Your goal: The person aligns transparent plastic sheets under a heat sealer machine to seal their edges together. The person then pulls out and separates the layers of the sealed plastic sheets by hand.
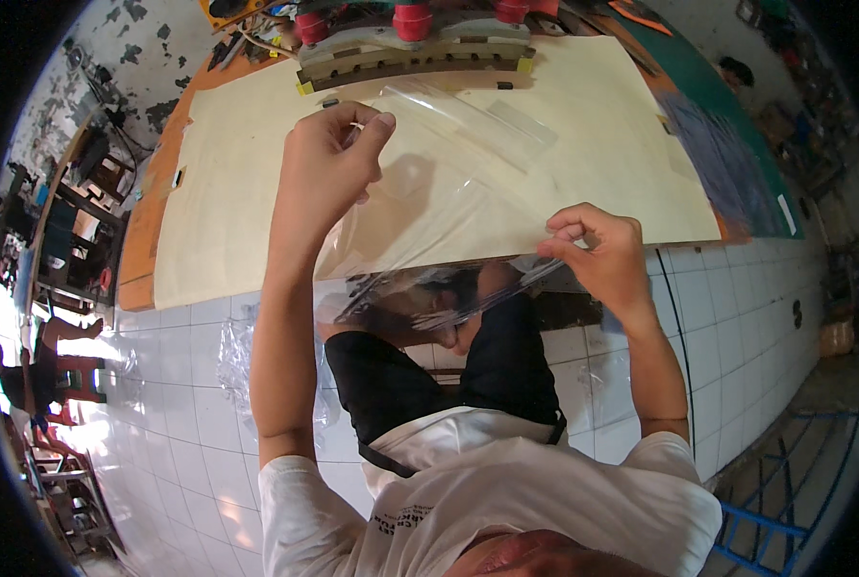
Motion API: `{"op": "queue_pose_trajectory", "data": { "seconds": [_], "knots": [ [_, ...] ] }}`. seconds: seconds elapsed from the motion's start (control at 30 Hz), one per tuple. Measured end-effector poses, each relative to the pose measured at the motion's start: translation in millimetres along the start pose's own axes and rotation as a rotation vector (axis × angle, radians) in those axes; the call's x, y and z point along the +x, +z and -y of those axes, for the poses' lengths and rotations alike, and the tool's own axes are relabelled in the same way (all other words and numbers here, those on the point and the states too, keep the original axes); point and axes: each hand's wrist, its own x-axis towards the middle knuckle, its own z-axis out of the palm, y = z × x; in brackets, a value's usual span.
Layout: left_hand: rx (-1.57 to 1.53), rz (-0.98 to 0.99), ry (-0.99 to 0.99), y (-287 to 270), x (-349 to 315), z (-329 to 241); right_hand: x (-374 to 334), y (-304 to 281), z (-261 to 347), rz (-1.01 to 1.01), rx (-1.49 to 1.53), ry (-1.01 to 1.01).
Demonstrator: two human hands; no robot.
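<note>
A clear plastic sheet stretches between my two hands, above the near part of the cream-covered table, with its lower part hanging past the edge over my lap. My left hand, raised higher and farther from me, pinches it at the upper left. Lower and to the right, my right hand grips the opposite side between thumb and fingers. Whether the sheet is one layer or a bag, I cannot tell. Beyond it, a flat clear plastic piece lies on the table.
A metal press-like bar with red cylinders stands at the table's far edge. Cream paper covers the table. A dark translucent sheet lies at the right. Crumpled clear plastic is on the tiled floor, and a blue metal frame stands lower right.
</note>
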Motion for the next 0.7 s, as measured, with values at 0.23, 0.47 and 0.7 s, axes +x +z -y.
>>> {"op": "queue_pose_trajectory", "data": {
  "seconds": [0.23,0.47,0.7],
  "knots": [
    [-0.164,0.204,0.039,-18.9,0.1,3.8,0.6,-11.7,15.6,0.002,-0.065,-0.089],
    [-0.352,0.367,0.030,-22.0,5.7,13.8,5.4,-14.5,23.0,-0.087,-0.280,-0.415],
    [-0.233,0.027,0.101,-3.3,-8.1,-5.1,-8.6,-16.8,40.8,-0.098,-0.498,-0.520]
  ]
}}
